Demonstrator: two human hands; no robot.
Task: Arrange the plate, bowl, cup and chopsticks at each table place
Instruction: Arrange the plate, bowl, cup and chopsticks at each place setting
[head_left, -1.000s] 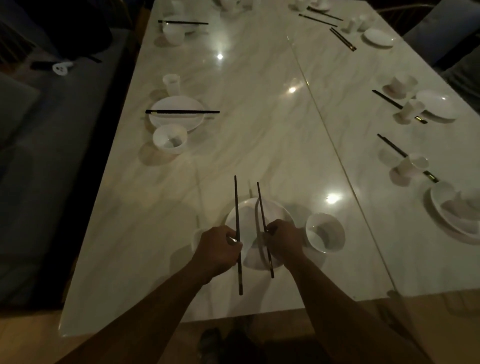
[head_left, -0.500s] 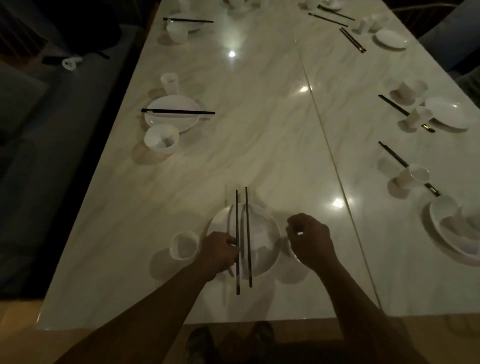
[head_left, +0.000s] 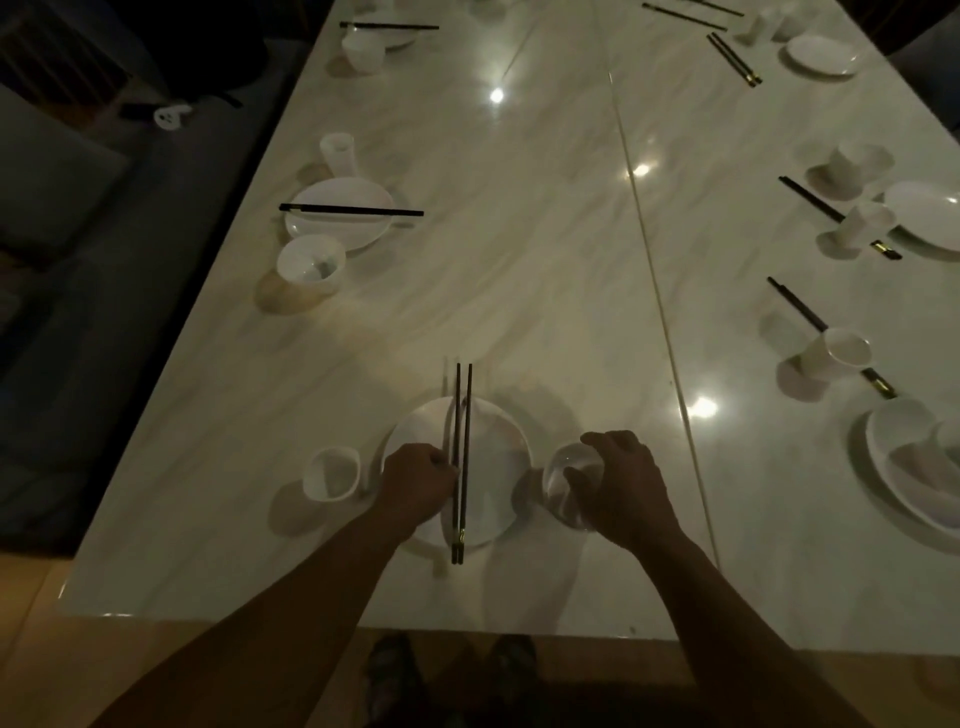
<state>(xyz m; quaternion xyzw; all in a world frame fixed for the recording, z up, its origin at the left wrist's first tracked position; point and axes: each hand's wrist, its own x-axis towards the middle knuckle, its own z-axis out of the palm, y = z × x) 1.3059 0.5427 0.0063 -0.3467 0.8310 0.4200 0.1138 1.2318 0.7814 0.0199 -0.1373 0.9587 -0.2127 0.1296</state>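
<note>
A white plate (head_left: 496, 462) lies near the front edge of the marble table. A pair of dark chopsticks (head_left: 462, 415) lies side by side across the plate, pointing away from me. My left hand (head_left: 415, 486) rests on the plate's left part with its fingers closed on the chopsticks. A white cup (head_left: 332, 473) stands just left of the plate. Right of the plate sits a white bowl (head_left: 558, 486), and my right hand (head_left: 621, 486) covers it with fingers curled over its rim.
Another place setting with plate (head_left: 337, 213), chopsticks, bowl (head_left: 310, 265) and cup (head_left: 337, 150) is at the left edge. Several cups, plates and chopsticks stand along the right side. A seam (head_left: 654, 280) runs down the table. The table edge is just below my wrists.
The two chopsticks, held apart one in each hand, have been brought together over the plate in my left hand. My right hand let go and moved right onto the bowl.
</note>
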